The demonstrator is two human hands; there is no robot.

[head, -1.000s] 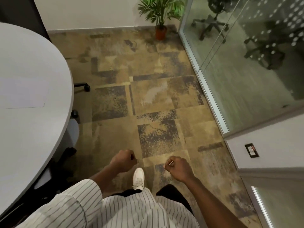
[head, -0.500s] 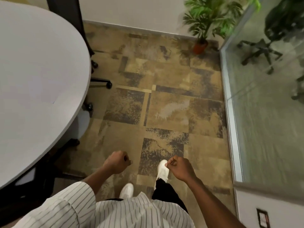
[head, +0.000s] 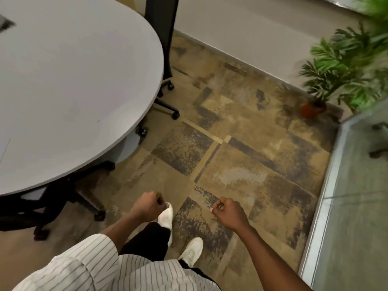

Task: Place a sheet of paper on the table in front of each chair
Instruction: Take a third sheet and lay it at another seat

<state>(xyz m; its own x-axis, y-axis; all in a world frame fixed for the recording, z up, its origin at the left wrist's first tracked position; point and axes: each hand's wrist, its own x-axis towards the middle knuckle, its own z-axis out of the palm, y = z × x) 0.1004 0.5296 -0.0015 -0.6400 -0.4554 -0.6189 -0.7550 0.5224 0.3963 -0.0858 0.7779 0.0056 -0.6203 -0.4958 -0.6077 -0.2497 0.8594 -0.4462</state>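
Both hands hang low in front of the body, curled into loose fists and apart from each other, with nothing visibly gripped in either. Farthest left, the wide grey bench [head: 69, 85] fills the upper left of the view, its rounded edge curving down toward the person. At the bench's far left border a faint straight line shows what looks like the edge of a sheet of paper [head: 3, 147] lying flat on the top; the view is too blurred and cropped to be sure. Under the near edge of the bench sits a black chair [head: 63, 204], only its wheeled base and legs showing. A second black chair [head: 162, 24] stands at the far rounded end of the bench, its back upright and its castors on the floor. The left hand [head: 147, 205] is closed, knuckles up, coming out of a striped sleeve [head: 84, 261] and hovering over a white shoe [head: 165, 217]. The right hand [head: 230, 212] is also closed, thumb against the curled fingers, its bare forearm running to the lower right. Both hover above the patterned brown carpet [head: 241, 156]. Further right, a potted plant [head: 336, 70] stands in the corner by the wall, just beside a glass partition [head: 357, 196] that runs down the right side.
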